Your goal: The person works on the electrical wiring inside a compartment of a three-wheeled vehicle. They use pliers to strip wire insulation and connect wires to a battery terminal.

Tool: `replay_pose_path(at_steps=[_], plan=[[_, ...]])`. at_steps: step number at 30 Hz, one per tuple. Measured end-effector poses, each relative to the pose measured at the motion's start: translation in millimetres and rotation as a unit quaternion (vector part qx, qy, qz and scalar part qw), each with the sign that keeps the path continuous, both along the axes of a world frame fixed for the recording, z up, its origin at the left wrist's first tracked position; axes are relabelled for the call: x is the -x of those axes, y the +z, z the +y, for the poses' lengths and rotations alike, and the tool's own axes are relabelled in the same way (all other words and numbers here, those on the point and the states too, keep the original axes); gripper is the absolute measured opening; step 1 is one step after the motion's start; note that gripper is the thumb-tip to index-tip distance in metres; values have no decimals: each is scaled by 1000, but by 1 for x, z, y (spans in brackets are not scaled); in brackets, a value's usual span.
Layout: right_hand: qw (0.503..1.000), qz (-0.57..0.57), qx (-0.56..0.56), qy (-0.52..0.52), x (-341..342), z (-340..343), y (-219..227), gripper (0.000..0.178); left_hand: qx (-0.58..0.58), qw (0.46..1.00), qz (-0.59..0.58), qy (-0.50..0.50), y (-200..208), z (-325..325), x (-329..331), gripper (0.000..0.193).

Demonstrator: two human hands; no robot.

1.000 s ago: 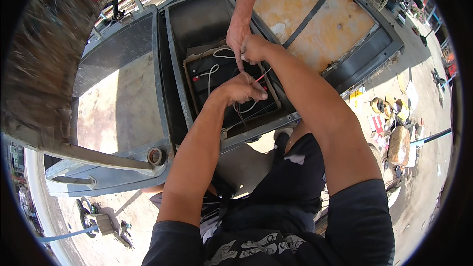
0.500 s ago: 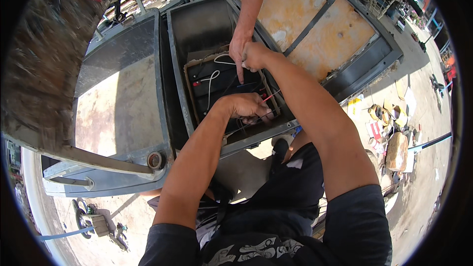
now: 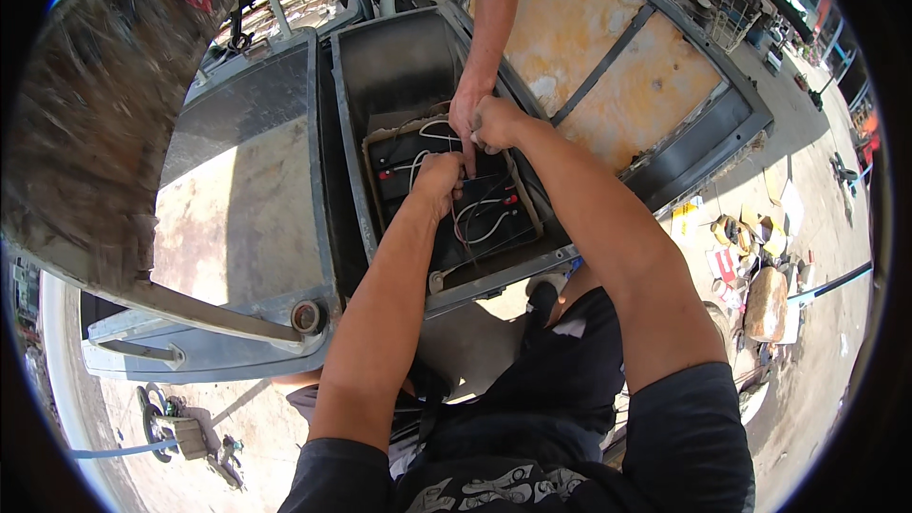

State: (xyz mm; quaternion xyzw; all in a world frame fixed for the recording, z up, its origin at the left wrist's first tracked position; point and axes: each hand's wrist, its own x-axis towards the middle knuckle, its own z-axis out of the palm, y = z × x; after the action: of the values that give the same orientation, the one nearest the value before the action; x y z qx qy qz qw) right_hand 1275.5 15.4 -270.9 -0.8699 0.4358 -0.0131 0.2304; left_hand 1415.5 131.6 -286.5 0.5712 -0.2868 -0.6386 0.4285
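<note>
Inside an open grey metal compartment (image 3: 399, 66) sit black batteries (image 3: 446, 154) with red terminals and white wires (image 3: 494, 228). My left hand (image 3: 440, 179) is over the middle of the batteries, its fingers curled together beside a looped white wire; whatever they pinch is hidden. Further up and right, my right hand (image 3: 496, 123) is closed, thumb and fingers pressed together, and I cannot make out what is in it. Another person's hand (image 3: 469, 112) reaches in from the far side between my hands, touching or nearly touching my right one, its index finger pointing down at the batteries.
The compartment's lid (image 3: 608, 47), lined with stained yellowish board, lies swung open to the right. On the left is a worn seat base (image 3: 247, 190) with a curved metal bar (image 3: 218, 315). Scraps and packaging (image 3: 750, 256) litter the ground at right.
My left hand has moved up and left from the compartment's near right corner, uncovering wires and a red terminal. My right hand and the other person's hand stay close together at nearly the same place.
</note>
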Motion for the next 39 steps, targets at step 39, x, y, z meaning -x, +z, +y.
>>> replay_pose_path(at_steps=[39], plan=[[967, -113, -216, -72, -16, 30, 7, 15, 32, 969, -205, 132, -25, -3, -1, 10]])
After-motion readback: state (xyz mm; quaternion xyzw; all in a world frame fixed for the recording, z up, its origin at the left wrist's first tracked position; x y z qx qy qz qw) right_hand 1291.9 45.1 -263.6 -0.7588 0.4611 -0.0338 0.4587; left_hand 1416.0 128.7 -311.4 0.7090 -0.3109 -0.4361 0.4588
